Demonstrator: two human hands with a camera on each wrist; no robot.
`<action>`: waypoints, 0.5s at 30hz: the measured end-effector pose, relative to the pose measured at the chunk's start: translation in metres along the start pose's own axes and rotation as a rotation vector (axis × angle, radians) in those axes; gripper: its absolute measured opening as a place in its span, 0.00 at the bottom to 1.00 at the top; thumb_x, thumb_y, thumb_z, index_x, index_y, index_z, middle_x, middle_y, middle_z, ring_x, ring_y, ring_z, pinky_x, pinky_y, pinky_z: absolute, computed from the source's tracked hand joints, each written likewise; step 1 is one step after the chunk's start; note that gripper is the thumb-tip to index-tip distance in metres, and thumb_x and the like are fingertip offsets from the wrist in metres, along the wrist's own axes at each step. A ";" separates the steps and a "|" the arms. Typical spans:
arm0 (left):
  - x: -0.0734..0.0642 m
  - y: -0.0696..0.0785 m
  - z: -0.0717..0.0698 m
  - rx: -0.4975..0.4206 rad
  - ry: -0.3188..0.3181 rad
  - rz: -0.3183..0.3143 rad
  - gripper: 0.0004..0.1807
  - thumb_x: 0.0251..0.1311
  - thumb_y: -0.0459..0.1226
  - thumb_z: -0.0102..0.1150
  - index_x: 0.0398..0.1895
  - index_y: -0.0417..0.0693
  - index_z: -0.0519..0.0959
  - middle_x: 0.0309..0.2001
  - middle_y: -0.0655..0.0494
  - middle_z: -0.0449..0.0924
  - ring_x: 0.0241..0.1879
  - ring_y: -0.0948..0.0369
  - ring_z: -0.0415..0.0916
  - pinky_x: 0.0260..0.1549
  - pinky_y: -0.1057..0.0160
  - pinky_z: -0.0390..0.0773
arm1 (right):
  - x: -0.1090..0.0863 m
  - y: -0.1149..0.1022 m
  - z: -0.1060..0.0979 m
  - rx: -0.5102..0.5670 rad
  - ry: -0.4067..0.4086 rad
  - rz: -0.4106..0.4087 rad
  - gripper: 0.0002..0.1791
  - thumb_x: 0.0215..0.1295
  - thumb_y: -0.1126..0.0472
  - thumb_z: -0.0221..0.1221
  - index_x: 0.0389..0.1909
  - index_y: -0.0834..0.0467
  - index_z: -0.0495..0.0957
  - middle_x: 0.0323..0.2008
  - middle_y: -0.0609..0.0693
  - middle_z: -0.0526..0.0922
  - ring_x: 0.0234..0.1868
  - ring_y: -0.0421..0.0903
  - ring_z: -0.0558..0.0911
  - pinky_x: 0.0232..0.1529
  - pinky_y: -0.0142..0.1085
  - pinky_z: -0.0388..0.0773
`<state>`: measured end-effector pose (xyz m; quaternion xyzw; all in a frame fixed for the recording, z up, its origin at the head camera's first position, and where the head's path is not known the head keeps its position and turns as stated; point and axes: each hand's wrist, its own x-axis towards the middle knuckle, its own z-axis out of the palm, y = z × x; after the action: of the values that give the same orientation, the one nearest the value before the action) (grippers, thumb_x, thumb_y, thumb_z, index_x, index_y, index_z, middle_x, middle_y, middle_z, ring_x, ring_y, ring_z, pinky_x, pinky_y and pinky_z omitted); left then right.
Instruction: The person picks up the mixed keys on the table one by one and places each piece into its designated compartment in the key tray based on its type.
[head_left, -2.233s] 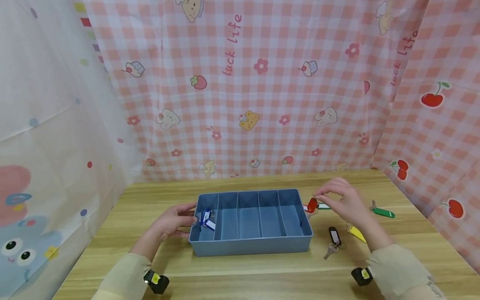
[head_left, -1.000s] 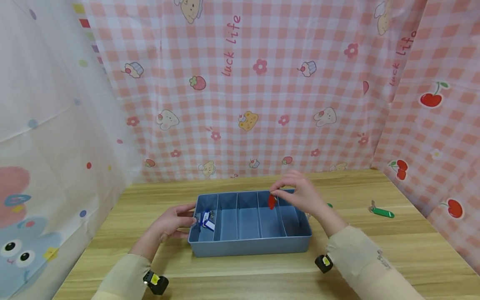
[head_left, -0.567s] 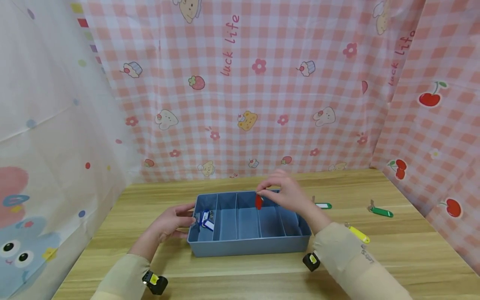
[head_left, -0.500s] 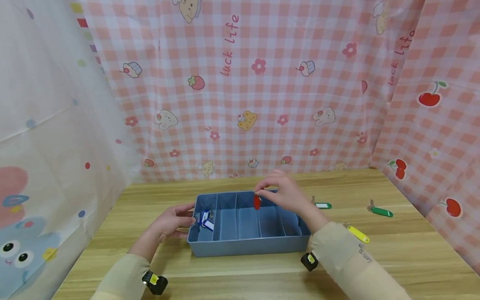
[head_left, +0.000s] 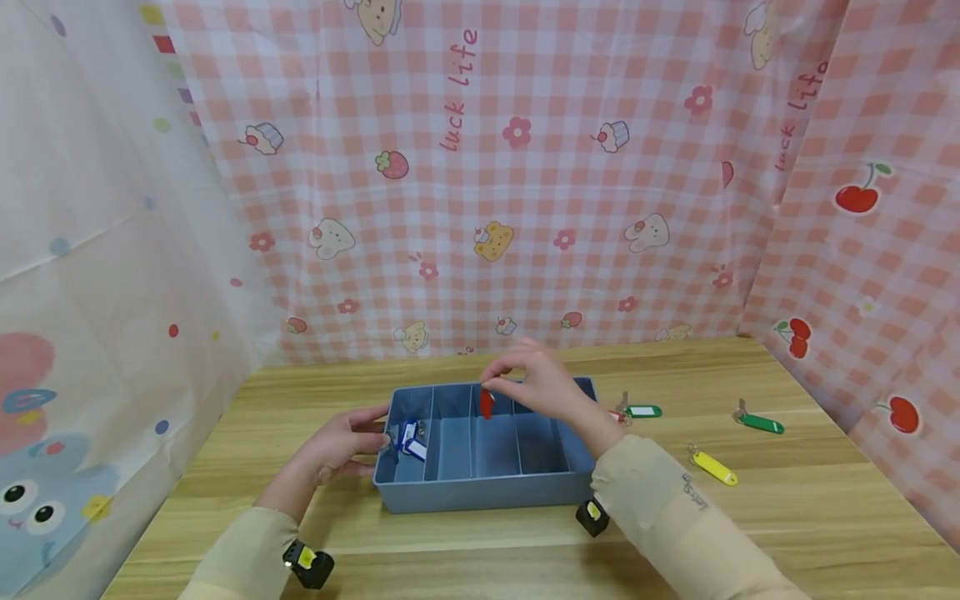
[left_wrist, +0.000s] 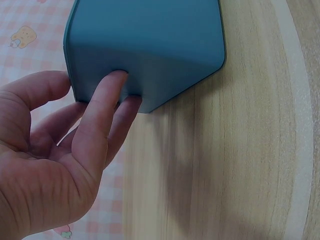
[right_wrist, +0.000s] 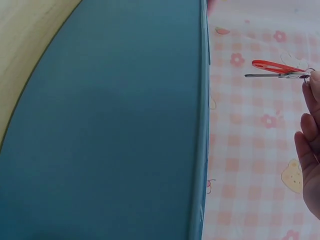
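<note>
Right hand (head_left: 538, 385): I have it pinching a red tag (head_left: 487, 405) with its key (right_wrist: 265, 75), held above the box (head_left: 487, 493), over the third compartment from the left in my head view. Left hand (head_left: 347, 443): fingers spread, touching the box's left end. Blue tags (head_left: 416, 451) lie in the leftmost compartment. On the table (head_left: 450, 562), right of the box, I log two green tags (head_left: 762, 423) and a yellow tag (head_left: 714, 467).
</note>
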<state>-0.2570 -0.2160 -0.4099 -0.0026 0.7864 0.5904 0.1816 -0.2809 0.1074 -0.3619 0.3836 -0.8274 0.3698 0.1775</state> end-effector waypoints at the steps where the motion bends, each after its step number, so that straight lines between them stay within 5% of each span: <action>1: 0.000 0.000 0.000 0.001 0.000 0.000 0.34 0.65 0.27 0.56 0.75 0.39 0.60 0.66 0.29 0.65 0.51 0.48 0.77 0.39 0.47 0.84 | 0.002 0.000 0.001 0.002 -0.005 0.004 0.03 0.60 0.62 0.70 0.34 0.55 0.89 0.33 0.41 0.87 0.37 0.48 0.76 0.38 0.42 0.74; 15: 0.000 0.000 0.000 0.012 -0.004 0.004 0.34 0.65 0.27 0.56 0.75 0.38 0.59 0.66 0.28 0.64 0.53 0.46 0.76 0.40 0.47 0.84 | 0.021 -0.004 0.018 -0.004 -0.102 0.086 0.03 0.62 0.60 0.68 0.34 0.54 0.89 0.31 0.39 0.86 0.38 0.45 0.78 0.43 0.41 0.75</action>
<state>-0.2573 -0.2164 -0.4103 0.0010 0.7895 0.5861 0.1820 -0.2916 0.0819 -0.3598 0.3655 -0.8519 0.3553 0.1200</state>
